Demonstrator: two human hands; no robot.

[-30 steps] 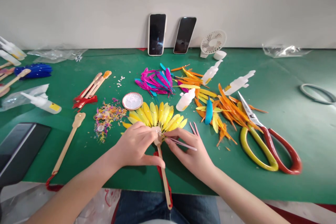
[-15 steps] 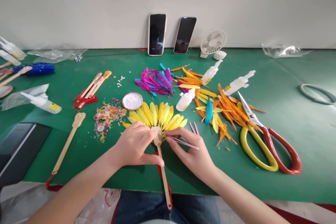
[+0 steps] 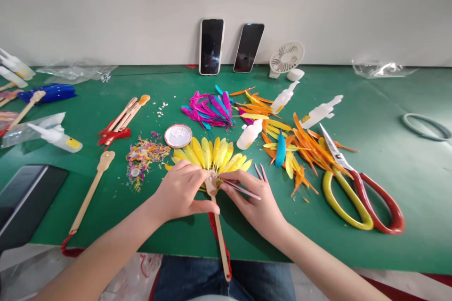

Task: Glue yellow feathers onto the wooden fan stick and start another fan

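Carefully, we are working over a yellow feather fan point(image 3: 208, 150) that is lying at the lower centre of the frame, its wooden handle point(image 3: 221, 240) pointing down toward the bottom edge. Our left hand point(image 3: 181, 188) is bending its fingertips onto the handle's broad head, thumb spread apart; we cannot tell whether they are pinching anything. Our right hand point(image 3: 257, 202) is grasping a slim pinkish tool point(image 3: 243, 190), its tip reaching that same head. For neat work, we judge, we should be bracing the head lightly, guiding the tip at a shallow angle and sparing the soft vanes from creasing. The feathers are fanning out in rounded, overlapping blades, while the handle is showing smooth, pale wood. Upper left of the fan, a shallow round dish point(image 3: 178, 135) is holding tiny white pieces.
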